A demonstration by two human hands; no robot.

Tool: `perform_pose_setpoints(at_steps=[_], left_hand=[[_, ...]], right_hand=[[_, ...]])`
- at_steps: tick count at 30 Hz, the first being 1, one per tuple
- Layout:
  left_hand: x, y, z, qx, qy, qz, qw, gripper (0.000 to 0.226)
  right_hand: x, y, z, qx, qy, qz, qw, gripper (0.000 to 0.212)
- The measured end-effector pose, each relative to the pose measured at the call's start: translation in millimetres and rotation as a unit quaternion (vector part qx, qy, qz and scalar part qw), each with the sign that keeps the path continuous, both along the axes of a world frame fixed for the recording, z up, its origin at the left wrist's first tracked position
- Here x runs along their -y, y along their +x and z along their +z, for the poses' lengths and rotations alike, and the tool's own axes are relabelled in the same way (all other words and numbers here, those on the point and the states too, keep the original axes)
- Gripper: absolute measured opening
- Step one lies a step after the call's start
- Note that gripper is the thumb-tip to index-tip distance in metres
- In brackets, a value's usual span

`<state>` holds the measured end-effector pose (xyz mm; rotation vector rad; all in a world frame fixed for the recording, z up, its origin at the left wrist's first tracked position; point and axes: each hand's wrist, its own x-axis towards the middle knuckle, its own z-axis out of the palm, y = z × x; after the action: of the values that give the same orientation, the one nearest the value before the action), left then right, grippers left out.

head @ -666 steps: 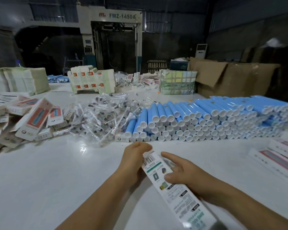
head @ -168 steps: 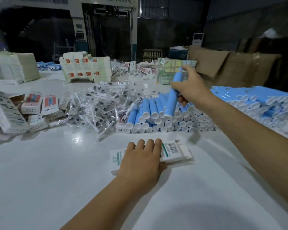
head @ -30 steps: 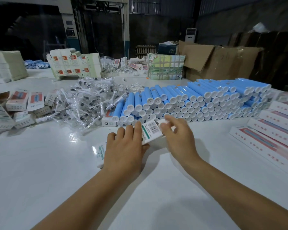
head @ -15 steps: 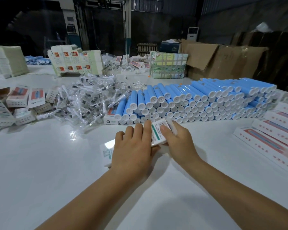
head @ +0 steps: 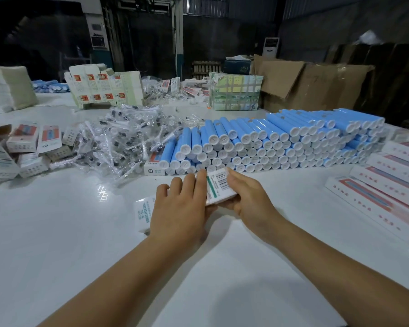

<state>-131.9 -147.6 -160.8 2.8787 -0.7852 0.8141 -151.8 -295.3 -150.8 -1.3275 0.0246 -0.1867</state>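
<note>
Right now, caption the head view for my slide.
Left hand presses a carton on the table; right hand grips its end.

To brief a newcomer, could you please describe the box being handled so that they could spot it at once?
On the white table, in front of the stack of blue tubes, a slim white carton lies. The left hand presses on its middle and the right hand grips its end; unlike the red-printed boxes to the right, it shows a barcode and green stripe.
</note>
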Motion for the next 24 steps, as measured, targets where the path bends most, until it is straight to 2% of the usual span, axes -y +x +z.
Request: perform_pose_setpoints(at_steps=[5,10,15,17,21,24], left_hand=[[-2.3,3.8,-3.5,0.082,-0.054,-0.05,0.994,0.068],[-3.4,2.7,-3.6,0.072,-0.039,-0.042,0.996,0.071],[-3.6,2.4,-6.3,0.061,-0.023,-0.051,0.997,0.095],[-2.4,2.0,-5.0,0.063,-0.031,-0.053,0.996,0.094],[-1.6,0.5,-3.8,0.076,-0.034,-0.057,0.995,0.085],[-1.3,-1.1,-1.4,0.086,-0.038,-0.056,0.994,0.068]], right_hand=[[2.2,-2.4,0.5,0.032,0.01,0.013,0.999,0.03],[2.0,-3.3,0.8,0.03,0.013,0.004,0.999,0.034],[1.0,-5.0,-3.0,0.05,-0.092,-0.056,0.993,0.041],[0.5,-7.8,-4.8,0.079,-0.158,-0.088,0.98,0.036],[-4.2,-12.5,-5.7,0.082,-0.241,-0.125,0.959,0.055],[-6.1,-12.5,-5.9,0.092,-0.319,-0.14,0.933,0.046]])
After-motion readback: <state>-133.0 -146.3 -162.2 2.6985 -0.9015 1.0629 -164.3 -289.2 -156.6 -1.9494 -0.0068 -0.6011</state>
